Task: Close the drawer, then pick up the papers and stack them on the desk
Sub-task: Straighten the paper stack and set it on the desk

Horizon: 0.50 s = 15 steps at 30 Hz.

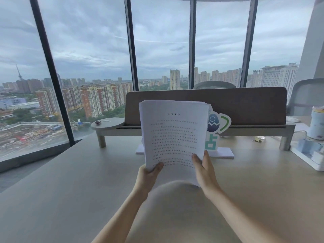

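A thick stack of white printed papers (pixel 173 134) stands upright above the middle of the pale wooden desk (pixel 70 181), its printed side facing me. My left hand (pixel 149 176) grips its lower left corner, thumb on the front sheet. My right hand (pixel 204 167) holds the lower right edge, thumb across the text. The bottom edge of the stack is hidden behind my hands and a blurred pale shape close to the camera. No drawer is in view.
Behind the papers a white-based sign (pixel 217 127) with a green and blue logo stands under a grey shelf riser (pixel 201 128) topped by a brown divider panel (pixel 245 106). A white power strip (pixel 310 155) and a pale container (pixel 317 125) sit at the right. Tall windows lie beyond.
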{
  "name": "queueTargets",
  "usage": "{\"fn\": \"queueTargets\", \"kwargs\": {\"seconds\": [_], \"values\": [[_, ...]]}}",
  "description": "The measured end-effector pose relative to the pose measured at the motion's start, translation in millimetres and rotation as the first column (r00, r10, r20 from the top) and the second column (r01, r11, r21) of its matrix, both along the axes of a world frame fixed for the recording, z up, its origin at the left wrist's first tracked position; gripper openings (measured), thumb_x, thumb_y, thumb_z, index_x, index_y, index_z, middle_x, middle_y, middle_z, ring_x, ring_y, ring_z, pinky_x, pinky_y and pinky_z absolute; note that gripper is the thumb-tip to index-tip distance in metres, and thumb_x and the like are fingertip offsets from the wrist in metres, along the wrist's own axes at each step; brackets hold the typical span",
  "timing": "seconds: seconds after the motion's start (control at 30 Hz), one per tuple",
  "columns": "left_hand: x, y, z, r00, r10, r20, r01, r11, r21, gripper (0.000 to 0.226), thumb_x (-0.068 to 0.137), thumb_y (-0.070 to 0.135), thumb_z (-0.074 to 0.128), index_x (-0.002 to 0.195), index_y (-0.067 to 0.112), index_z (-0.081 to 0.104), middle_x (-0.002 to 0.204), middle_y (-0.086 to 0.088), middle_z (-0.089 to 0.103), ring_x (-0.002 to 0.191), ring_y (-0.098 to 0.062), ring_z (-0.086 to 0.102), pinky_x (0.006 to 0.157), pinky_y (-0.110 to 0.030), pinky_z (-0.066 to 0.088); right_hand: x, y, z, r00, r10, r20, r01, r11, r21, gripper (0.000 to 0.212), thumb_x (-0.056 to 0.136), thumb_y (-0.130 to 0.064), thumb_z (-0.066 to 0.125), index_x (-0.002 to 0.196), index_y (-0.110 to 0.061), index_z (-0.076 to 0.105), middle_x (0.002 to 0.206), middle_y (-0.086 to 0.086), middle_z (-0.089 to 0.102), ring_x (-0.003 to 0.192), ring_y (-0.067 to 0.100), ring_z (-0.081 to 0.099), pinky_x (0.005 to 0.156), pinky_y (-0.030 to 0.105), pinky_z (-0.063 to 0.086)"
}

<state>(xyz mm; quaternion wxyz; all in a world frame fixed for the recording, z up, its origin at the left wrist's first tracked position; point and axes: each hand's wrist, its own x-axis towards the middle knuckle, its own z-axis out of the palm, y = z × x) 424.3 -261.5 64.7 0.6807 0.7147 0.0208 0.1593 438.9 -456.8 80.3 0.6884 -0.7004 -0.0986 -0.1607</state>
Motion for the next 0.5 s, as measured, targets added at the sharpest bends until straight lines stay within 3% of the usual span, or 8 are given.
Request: {"fn": "queueTargets", "kwargs": {"seconds": [0.07, 0.13, 0.23, 0.37, 0.5], "values": [[-0.6, 1.5, 1.8, 1.0, -0.001, 0.003, 0.001, 1.0, -0.021, 0.009, 0.087, 0.02, 0.069, 0.089, 0.013, 0.074, 0.08, 0.003, 0.072, 0.073, -0.005, 0.066, 0.065, -0.018, 0.051, -0.1, 0.0, 1.9, 1.0, 0.001, 0.01, -0.001, 1.0, -0.011, 0.03, 0.101, -0.024, 0.05, 0.13, -0.031, 0.046, 0.127, -0.005, 0.064, 0.115, 0.009, 0.062, 0.101, 0.032, 0.046], [-2.4, 3.5, -6.1, 0.999, -0.011, -0.044, 0.012, 1.0, 0.019, 0.009, 0.085, 0.023, 0.071, 0.091, 0.016, 0.075, 0.086, 0.0, 0.073, 0.079, -0.011, 0.066, 0.067, -0.021, 0.05, -3.2, 2.8, -4.1, 0.999, 0.014, -0.032, -0.016, 0.998, -0.065, 0.035, 0.102, -0.023, 0.047, 0.137, -0.03, 0.043, 0.128, -0.008, 0.06, 0.114, 0.009, 0.058, 0.097, 0.027, 0.042], [-4.3, 6.4, -8.7, 0.998, -0.011, -0.064, 0.013, 0.999, 0.034, 0.009, 0.085, 0.021, 0.071, 0.093, 0.017, 0.075, 0.088, 0.0, 0.074, 0.077, -0.009, 0.066, 0.063, -0.016, 0.051, -6.6, 4.0, -14.0, 0.998, 0.001, -0.061, -0.008, 0.995, -0.103, 0.039, 0.103, -0.019, 0.046, 0.142, -0.023, 0.042, 0.126, -0.007, 0.059, 0.114, 0.011, 0.056, 0.097, 0.027, 0.04], [-5.1, 9.6, -9.6, 0.994, -0.01, -0.108, 0.017, 0.998, 0.066, 0.02, 0.083, 0.023, 0.073, 0.1, 0.012, 0.076, 0.103, -0.01, 0.076, 0.093, -0.02, 0.068, 0.083, -0.034, 0.054, -0.1, 2.2, -20.7, 0.993, -0.01, -0.115, -0.008, 0.988, -0.155, 0.039, 0.104, -0.022, 0.043, 0.142, -0.023, 0.039, 0.126, -0.007, 0.057, 0.117, 0.014, 0.054, 0.094, 0.027, 0.038], [-6.1, 12.5, -8.1, 0.992, -0.035, -0.122, 0.037, 0.999, 0.007, 0.016, 0.083, 0.021, 0.073, 0.097, 0.012, 0.076, 0.104, -0.011, 0.075, 0.1, -0.025, 0.069, 0.089, -0.039, 0.053, 9.0, -3.7, -15.5, 0.991, 0.029, -0.133, -0.054, 0.981, -0.186, 0.034, 0.103, -0.024, 0.046, 0.136, -0.026, 0.044, 0.134, -0.006, 0.059, 0.124, 0.015, 0.054, 0.103, 0.035, 0.041]]}}
